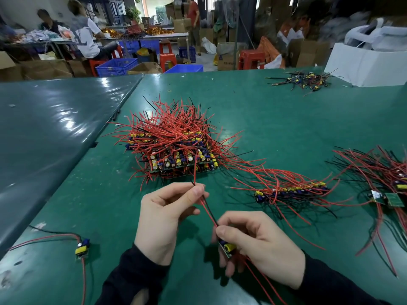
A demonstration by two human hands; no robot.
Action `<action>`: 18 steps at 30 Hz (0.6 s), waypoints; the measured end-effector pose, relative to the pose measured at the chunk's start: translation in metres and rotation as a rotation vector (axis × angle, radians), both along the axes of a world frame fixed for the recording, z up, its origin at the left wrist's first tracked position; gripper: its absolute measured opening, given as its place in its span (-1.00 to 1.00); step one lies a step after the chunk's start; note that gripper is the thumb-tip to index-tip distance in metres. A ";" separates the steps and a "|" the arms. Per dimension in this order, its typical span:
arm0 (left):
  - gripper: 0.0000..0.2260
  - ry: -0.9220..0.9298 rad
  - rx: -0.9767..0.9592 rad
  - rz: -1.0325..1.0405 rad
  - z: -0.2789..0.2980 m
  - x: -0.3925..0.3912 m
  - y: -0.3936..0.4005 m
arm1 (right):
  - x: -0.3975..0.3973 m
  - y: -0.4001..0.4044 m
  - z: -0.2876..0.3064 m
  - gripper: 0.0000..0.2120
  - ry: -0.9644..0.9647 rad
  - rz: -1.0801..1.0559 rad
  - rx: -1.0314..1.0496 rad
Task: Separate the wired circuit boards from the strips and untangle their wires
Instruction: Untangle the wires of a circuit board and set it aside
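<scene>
My right hand (255,245) grips a small circuit board (227,248) with a yellow part, low in the middle of the view. A red and a black wire (208,211) run up-left from that board, stretched taut, and my left hand (165,214) pinches their far ends between thumb and forefinger. More red wire trails from the board toward me. Beyond my hands sits a big pile of board strips (176,148) bristling with red and black wires. A single strip (290,191) with tangled wires lies to the right.
One separated board (82,247) with its wires lies at the near left on the green table (275,119). A heap of wired boards (387,183) sits at the right edge, a small wire heap (306,81) and a white box (363,62) at the far right. People work at tables beyond.
</scene>
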State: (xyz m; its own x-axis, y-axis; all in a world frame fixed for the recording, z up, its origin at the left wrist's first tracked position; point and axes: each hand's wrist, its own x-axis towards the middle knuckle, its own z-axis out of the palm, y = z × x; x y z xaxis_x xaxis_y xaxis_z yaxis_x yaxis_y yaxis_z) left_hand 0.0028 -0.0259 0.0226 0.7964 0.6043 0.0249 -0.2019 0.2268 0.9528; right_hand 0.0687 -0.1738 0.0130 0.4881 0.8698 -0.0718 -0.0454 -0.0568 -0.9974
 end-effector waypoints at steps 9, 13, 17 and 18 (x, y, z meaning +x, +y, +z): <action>-0.58 -0.135 -0.394 -0.194 0.000 -0.005 0.011 | 0.000 -0.003 0.005 -0.86 0.271 0.220 0.169; -0.59 -0.149 -0.337 -0.216 0.001 -0.005 0.013 | 0.001 -0.004 0.006 -0.85 0.284 0.277 0.159; -0.85 -0.003 -0.231 -0.168 0.000 -0.001 0.009 | 0.000 -0.003 0.003 -0.85 0.192 0.175 0.079; -0.88 0.035 -0.197 -0.143 0.000 -0.001 0.009 | 0.000 -0.003 0.002 -0.85 0.162 0.130 0.056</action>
